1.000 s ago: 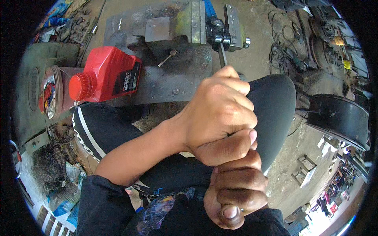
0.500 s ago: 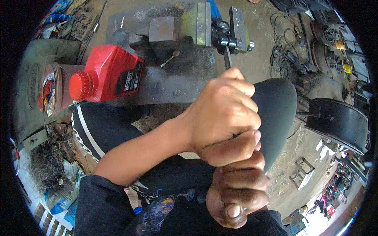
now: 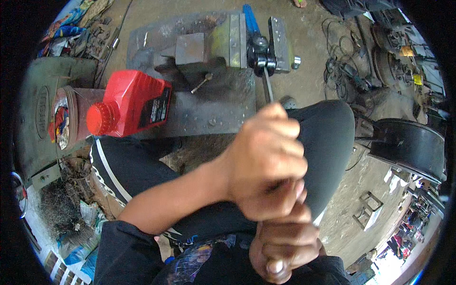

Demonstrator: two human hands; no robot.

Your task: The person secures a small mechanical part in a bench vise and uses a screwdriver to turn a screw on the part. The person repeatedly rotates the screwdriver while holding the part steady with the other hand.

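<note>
My left hand (image 3: 266,166) is closed around a thin metal bar (image 3: 269,85), its thumb side toward me. Just below it my right hand (image 3: 287,244) is also closed, pressed against the left in line with the bar. Whatever part of the bar lies inside the fists is hidden. The bar's far end meets a black rounded metal part (image 3: 260,59), which sits between the jaws of a bench vise (image 3: 235,42). A blue piece (image 3: 251,20) sticks out beyond that part.
A red plastic oil bottle (image 3: 135,102) lies tilted left of the vise, by a bucket (image 3: 71,118) holding rags. A small bolt-like piece (image 3: 202,83) lies on the metal plate. Cables (image 3: 339,61) and a black drum-shaped object (image 3: 408,147) are at the right. My knee (image 3: 327,137) is beside the hands.
The whole view has shifted, so the scene sits lower. Both fists have drawn slightly nearer to me, and more of the bar shows between the left fist and the black part.
</note>
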